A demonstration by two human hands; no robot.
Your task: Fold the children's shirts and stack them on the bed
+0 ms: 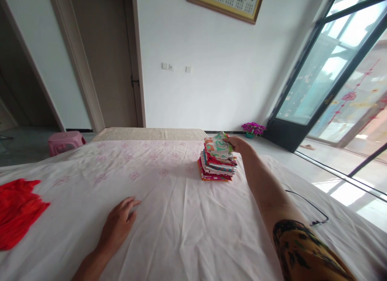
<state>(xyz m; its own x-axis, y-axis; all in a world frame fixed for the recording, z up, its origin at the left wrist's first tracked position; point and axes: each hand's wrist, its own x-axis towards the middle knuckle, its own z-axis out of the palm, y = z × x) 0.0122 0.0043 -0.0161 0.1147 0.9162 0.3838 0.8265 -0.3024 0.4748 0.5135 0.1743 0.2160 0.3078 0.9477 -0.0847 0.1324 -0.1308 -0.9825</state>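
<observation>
A stack of folded patterned cloths [218,168] stands on the white bed sheet [163,232], right of the middle. My right hand [236,144] reaches to the top of the stack from the right. Its fingers are closed on the edge of the uppermost folded cloth [216,146], which is green, white and orange; part of the grip is hidden. Low on the left, my left hand [119,218] rests on the sheet, fingers stretched and thumb apart, holding nothing.
Crumpled red fabric [18,210] lies at the left edge. A thin dark cord [311,202] is beside my right forearm. Beyond the bed are a pink stool [67,140], purple flowers [253,128], a brown door [102,59] and a glass door [314,79].
</observation>
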